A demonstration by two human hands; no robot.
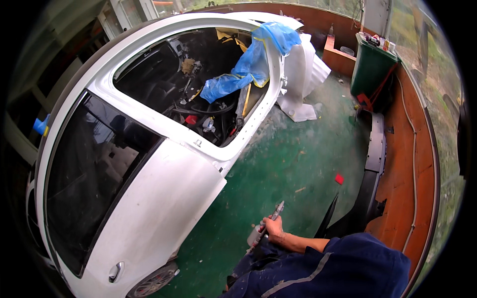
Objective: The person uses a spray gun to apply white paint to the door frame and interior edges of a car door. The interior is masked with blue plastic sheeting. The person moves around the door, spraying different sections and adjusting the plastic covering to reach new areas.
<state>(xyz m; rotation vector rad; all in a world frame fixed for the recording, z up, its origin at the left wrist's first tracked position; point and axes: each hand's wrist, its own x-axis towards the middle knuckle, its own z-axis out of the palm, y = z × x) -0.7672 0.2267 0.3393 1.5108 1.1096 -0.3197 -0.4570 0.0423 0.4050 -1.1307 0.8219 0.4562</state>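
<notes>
My right hand is closed around a silver-grey spray gun, held low in front of my body, away from the car. A metal end of the gun sticks out above my fingers, and a pale cylindrical part shows below them. My bare forearm comes out of a dark blue sleeve with a grey stripe. My left hand is out of sight. To the left stands a white car body with a dark door window and an open windscreen frame. Blue plastic sheeting hangs through that opening, edged with yellow tape.
Cables and loose parts fill the car's cabin. White sheeting drapes over its front. A green bin, a dark bumper-like part and a cable line the orange wall. A red scrap lies on the green floor.
</notes>
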